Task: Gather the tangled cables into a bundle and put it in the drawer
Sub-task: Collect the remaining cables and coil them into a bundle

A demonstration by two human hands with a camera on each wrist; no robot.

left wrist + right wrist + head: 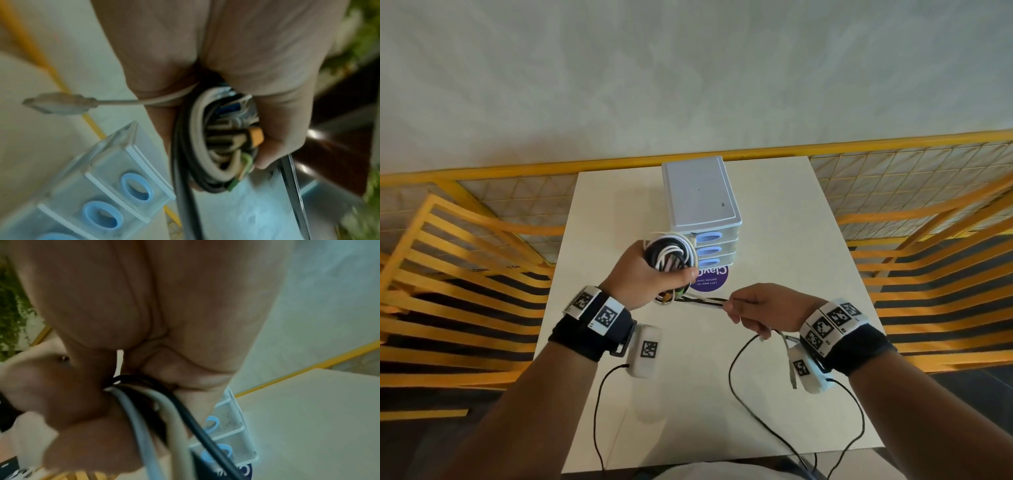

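A coil of black and white cables (670,255) is gripped in my left hand (654,277), held above the table just in front of the drawer unit (700,202). In the left wrist view the coil (207,146) sits inside my curled fingers, and a white plug (59,104) sticks out to the left. Loose cable ends (702,302) run from the coil to my right hand (760,310), which pinches them. The right wrist view shows those strands (164,418) leaving my closed fingers. All three drawers with blue handles (709,237) are closed.
The white table (774,240) carries a purple round sticker (714,281) in front of the drawer unit. Yellow slatted chairs (448,274) stand left and right, and a yellow rail (585,164) runs behind. Thin black wires (739,383) trail from my wrist cameras.
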